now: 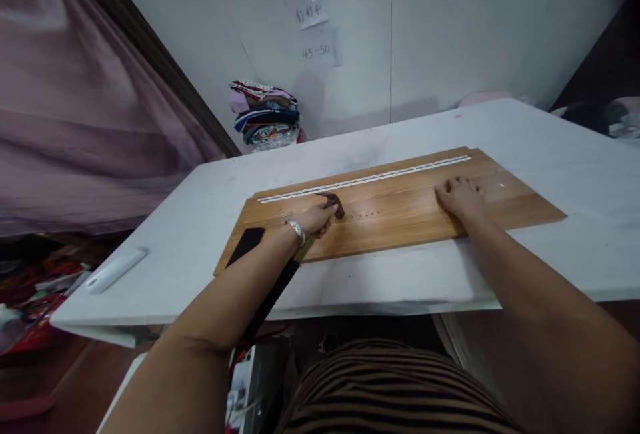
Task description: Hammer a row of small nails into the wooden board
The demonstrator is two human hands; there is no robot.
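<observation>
My left hand (317, 219) is closed round a claw hammer (334, 203), gripping it close under the dark metal head. The handle runs back under my forearm, and the head sits just over a wooden board (400, 204). A row of small nails (370, 214) shows on the board to the right of the hammer head. Farther right, my right hand (460, 197) rests on the board with its fingers curled in; what they hold, if anything, is hidden. A pale double strip (365, 179) runs along the board's far side.
The board lies on a white table (175, 241). A black flat object (246, 245) is at the board's left end, and a white oblong object (116, 269) lies near the table's left edge. Folded cloth (267, 114) is stacked by the wall; a pink curtain (90, 101) hangs left.
</observation>
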